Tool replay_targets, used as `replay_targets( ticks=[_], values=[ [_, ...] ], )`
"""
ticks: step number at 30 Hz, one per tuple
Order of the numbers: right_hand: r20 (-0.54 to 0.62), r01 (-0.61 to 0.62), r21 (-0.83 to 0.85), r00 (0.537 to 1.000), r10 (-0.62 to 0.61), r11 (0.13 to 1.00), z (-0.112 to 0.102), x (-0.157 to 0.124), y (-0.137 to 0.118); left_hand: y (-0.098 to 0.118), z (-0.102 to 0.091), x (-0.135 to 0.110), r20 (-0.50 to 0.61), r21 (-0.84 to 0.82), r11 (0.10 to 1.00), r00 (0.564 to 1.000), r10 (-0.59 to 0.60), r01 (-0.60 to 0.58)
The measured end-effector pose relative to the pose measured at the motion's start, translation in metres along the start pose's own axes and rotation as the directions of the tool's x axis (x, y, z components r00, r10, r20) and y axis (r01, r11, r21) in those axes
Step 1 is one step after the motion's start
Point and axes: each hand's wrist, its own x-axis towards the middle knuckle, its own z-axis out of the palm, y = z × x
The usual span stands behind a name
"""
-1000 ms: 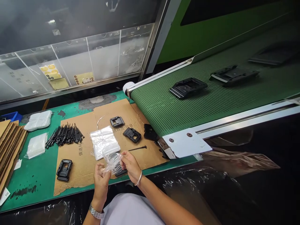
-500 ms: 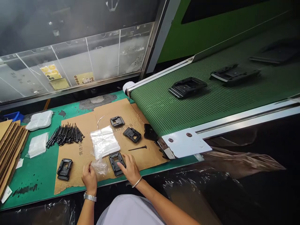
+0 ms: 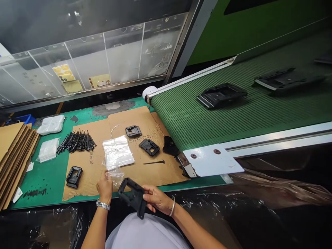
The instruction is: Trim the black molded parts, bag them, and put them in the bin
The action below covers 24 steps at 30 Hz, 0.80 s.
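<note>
Cardboard bench (image 3: 145, 173) near conveyor (image 3: 197, 121): right fingers (image 3: 148, 188) clamp black bracket (image 3: 132, 195), left fingers (image 3: 105, 175) pinch bag (image 3: 117, 176).

The flat black plastic frame with a square hole (image 3: 133, 196) is held up, tilted, just in front of the green worktop (image 3: 49, 183). The small crinkly see-through plastic bag (image 3: 116, 176) is pinched just beside it, at the near edge of the brown cardboard sheet (image 3: 85, 180).

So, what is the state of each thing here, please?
black plastic part: held in the air by the right hand.
small clear bag: crumpled, pinched by the left hand.
stack of clear bags: lying flat on the cardboard.
black pins: loose heap, lying flat.
single pin: lying alone on the cardboard.
conveyor belt: carries larger black parts.
</note>
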Motion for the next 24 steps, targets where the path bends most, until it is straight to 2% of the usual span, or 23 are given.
replay_targets(
  ticks=[2,4,7,10,13,16,19,21,24],
  values=[
    [0.042,-0.063,0.059,0.997,0.06,0.996,0.007,0.004,-0.001,0.005,0.001,0.0,0.066,-0.054,0.998,0.997,0.042,-0.038],
    [-0.051,-0.061,0.078,0.997,0.066,0.995,0.01,0.012,0.002,0.007,0.001,-0.002,0.145,-0.118,0.99,0.984,0.098,-0.082],
    [-0.231,0.015,0.08,0.973,0.004,0.997,0.009,0.027,0.013,0.004,0.0,-0.012,0.231,-0.192,0.974,0.96,0.161,-0.117],
    [-0.361,0.08,0.03,0.931,-0.064,0.996,0.008,0.039,0.027,0.0,0.004,-0.029,0.231,-0.211,0.97,0.958,0.168,-0.119],
    [-0.434,0.121,-0.061,0.891,-0.135,0.991,0.011,0.044,0.035,0.003,0.015,-0.042,0.14,-0.203,0.973,0.98,0.138,-0.108],
    [-0.424,0.184,-0.228,0.865,-0.268,0.956,0.014,0.042,0.032,0.013,0.024,-0.045,0.064,-0.284,0.948,0.983,0.171,-0.147],
    [-0.307,0.281,-0.416,0.852,-0.424,0.865,0.012,0.039,0.024,0.025,0.025,-0.045,0.129,-0.384,0.902,0.956,0.262,-0.196],
    [-0.263,0.308,-0.378,0.868,-0.421,0.873,0.009,0.04,0.019,0.032,0.022,-0.049,0.202,-0.416,0.886,0.929,0.308,-0.203],
    [-0.327,0.272,-0.162,0.892,-0.312,0.949,0.007,0.042,0.013,0.043,0.015,-0.061,0.236,-0.455,0.872,0.92,0.312,-0.18]
  ],
)
